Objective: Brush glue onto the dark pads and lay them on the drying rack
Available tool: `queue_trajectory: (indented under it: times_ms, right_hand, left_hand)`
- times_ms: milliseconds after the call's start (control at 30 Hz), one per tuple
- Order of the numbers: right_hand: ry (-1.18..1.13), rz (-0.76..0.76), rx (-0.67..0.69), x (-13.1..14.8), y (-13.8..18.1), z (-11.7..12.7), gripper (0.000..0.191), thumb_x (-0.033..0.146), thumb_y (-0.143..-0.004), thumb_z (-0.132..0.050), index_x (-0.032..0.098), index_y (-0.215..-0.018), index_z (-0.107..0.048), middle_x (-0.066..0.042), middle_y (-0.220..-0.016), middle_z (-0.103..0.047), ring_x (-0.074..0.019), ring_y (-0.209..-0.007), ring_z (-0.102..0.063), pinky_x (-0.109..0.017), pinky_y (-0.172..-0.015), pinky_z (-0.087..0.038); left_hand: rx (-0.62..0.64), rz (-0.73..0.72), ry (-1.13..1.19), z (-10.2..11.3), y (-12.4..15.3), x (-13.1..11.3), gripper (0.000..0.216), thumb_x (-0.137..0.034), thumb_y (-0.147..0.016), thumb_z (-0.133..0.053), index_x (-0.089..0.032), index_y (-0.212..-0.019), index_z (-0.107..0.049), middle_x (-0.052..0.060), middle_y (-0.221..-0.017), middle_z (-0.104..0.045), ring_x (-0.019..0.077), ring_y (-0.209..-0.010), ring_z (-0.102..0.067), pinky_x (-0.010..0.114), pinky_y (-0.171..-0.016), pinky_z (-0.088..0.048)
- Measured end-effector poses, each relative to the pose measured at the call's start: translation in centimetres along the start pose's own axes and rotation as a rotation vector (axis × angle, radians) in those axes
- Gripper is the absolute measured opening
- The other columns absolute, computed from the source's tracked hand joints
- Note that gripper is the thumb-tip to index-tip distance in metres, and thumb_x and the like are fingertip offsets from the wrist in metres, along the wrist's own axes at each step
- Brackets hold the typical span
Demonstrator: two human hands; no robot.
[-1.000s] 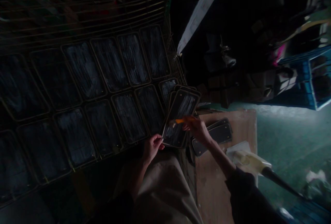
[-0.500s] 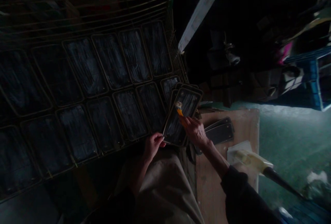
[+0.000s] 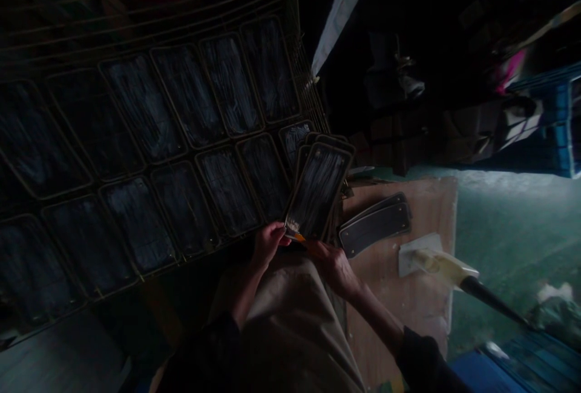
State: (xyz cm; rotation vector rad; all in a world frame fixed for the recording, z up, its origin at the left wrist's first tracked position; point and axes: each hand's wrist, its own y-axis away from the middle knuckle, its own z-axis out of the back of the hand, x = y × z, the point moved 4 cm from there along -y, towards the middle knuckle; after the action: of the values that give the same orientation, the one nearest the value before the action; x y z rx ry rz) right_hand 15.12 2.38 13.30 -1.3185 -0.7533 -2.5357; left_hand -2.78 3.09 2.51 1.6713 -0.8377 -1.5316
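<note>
the dark rectangular panel with pale streaks and a tan rim [image 3: 318,190] stands tilted. the left hand [image 3: 269,244] pinches its lower corner; the right hand [image 3: 333,266] closes on a small orange-handled brush [image 3: 296,235] whose bristles touch the panel's bottom edge.

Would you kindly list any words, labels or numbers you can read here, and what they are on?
None can be read. The dark panel in the left hand, the brush in the right hand and the white strip show no legible text in this dim picture.

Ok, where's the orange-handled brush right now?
In the head view the brush is just below centre, held by the right hand, its bristles at the lower corner of the dark panel that the left hand holds.
</note>
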Motion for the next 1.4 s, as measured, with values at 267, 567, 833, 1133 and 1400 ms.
queue_trajectory:
  times_ms: [267,567,833,1133,1400]
  right_hand:
    - [-0.106,-0.240,-0.207,-3.9,1.3,4.9,0.027,0.031,-0.100,-0.039,0.020,-0.115,-0.059,-0.001,-0.080,-0.070,-0.0151,-0.070,-0.068,-0.024,-0.066,-0.053]
    - [0.190,-0.031,-0.264,-3.1,0.4,7.3,0.026,0.025,-0.100,-0.041,0.018,-0.118,-0.058,-0.007,-0.089,-0.067,-0.0163,-0.075,-0.062,-0.026,-0.067,-0.047]
    - [0.084,-0.146,-0.052,-1.8,4.3,3.2,0.025,0.026,-0.101,-0.036,0.019,-0.110,-0.058,-0.003,-0.079,-0.066,-0.0141,-0.065,-0.062,-0.022,-0.057,-0.044]
    - [0.064,-0.181,-0.396,-3.1,0.9,8.2,0.027,0.030,-0.099,-0.041,0.021,-0.119,-0.057,-0.004,-0.083,-0.069,-0.0165,-0.067,-0.065,-0.025,-0.060,-0.050]
    - [0.087,-0.090,-0.415,-4.4,-2.5,10.7,0.027,0.028,-0.099,-0.042,0.021,-0.120,-0.058,-0.004,-0.085,-0.069,-0.0155,-0.069,-0.066,-0.024,-0.061,-0.049]
  left_hand:
    - [0.006,-0.052,-0.104,-0.3,-0.1,-0.1,0.021,-0.030,-0.073,-0.068,-0.014,-0.085,-0.066,-0.002,-0.053,-0.066,0.0147,-0.045,-0.066,0.020,-0.047,-0.052]
    - [0.018,-0.047,-0.013,-0.7,0.1,-0.2,0.033,-0.040,-0.069,-0.071,-0.013,-0.085,-0.060,-0.001,-0.056,-0.066,0.0169,-0.050,-0.067,0.025,-0.050,-0.056]
    - [0.013,-0.043,0.050,-0.9,0.2,0.6,0.038,-0.044,-0.067,-0.072,-0.014,-0.086,-0.058,-0.002,-0.062,-0.065,0.0167,-0.051,-0.068,0.027,-0.053,-0.057]
    - [0.029,-0.124,-0.092,-0.7,-0.3,0.4,0.035,-0.047,-0.070,-0.069,-0.016,-0.086,-0.060,-0.003,-0.059,-0.063,0.0165,-0.048,-0.066,0.023,-0.046,-0.052]
    - [0.111,-0.112,-0.049,-1.2,-0.4,0.6,0.045,-0.050,-0.068,-0.071,-0.016,-0.093,-0.057,0.000,-0.076,-0.065,0.0157,-0.052,-0.067,0.027,-0.049,-0.055]
